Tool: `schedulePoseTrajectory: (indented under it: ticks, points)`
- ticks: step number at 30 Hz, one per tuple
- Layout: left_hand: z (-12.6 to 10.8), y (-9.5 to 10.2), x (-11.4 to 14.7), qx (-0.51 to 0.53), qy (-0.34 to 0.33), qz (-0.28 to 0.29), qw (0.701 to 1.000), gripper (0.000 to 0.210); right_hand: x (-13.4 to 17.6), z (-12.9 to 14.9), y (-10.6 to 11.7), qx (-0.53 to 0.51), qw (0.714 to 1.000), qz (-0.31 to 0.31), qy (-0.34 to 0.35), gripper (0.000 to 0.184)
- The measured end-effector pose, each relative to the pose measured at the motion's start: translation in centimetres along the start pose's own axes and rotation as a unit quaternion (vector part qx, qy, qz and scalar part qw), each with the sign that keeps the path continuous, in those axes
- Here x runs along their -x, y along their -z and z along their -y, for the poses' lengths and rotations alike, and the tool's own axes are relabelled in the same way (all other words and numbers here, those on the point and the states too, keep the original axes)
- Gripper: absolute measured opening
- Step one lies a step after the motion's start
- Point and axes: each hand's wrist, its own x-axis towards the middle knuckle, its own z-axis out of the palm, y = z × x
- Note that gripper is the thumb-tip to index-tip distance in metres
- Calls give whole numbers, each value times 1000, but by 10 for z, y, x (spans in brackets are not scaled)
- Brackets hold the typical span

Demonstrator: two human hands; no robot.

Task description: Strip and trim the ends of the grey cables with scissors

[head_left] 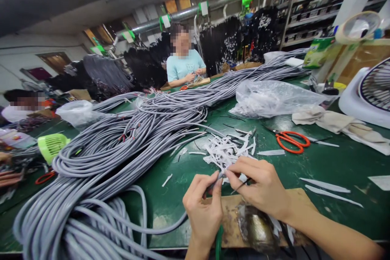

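Observation:
Between the thumb and fingers of my left hand (204, 199) is the end of a grey cable (169, 230), which runs off to the left into a large bundle of the same cable (128, 158). My right hand (262, 183) pinches at the tip of this cable, its fingertips close to those of my left. A thin dark strip or tool (239, 187) sticks out below the right fingers; its kind is unclear. Just beyond both hands lies a pile of white paper-like strips (227, 150). Beneath them is a worn wooden board (228, 207).
Orange-handled scissors (293, 142) lie to the right, near cloth gloves (338, 124), a clear plastic bag (271, 99) and a white fan (362, 97). A person (184, 65) sits across the green table (329, 154). A green basket-like object (52, 147) stands at left, beside another person's hand (10, 176).

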Motion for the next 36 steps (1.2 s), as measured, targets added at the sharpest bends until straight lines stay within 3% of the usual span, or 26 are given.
schedulePoseTrajectory:
  ticks: [5, 10, 16, 21, 25, 28, 30, 33, 36]
  points:
    - [-2, 1, 0, -32, -34, 6, 999, 12, 2, -1, -2, 59, 998, -17, 21, 16]
    - [-4, 0, -1, -28, -19, 1, 999, 11, -2, -1, 1, 55, 997, -43, -13, 15]
    - [-4, 0, 0, -40, -11, -14, 999, 11, -5, -2, 8, 27, 989, 56, -131, 14]
    - [-4, 0, 2, -53, -34, -24, 998, 13, -3, -2, 6, 13, 985, 118, -123, 19]
    - [-3, -1, 4, -78, -72, -13, 994, 19, -1, 0, 4, -3, 994, 65, -93, 18]
    - [-3, -1, 5, -71, -100, 9, 992, 24, -3, -2, 6, -17, 992, 44, -116, 16]
    - [-3, -1, 6, -50, -104, 16, 993, 25, -6, -4, 10, -52, 980, 54, -182, 13]
    - [-2, 1, 5, -8, -87, 18, 996, 23, -15, -10, 16, -156, 937, 109, -294, 15]
    - [-2, 2, 5, 27, -71, 11, 997, 21, -19, -14, 18, -213, 905, 141, -341, 20]
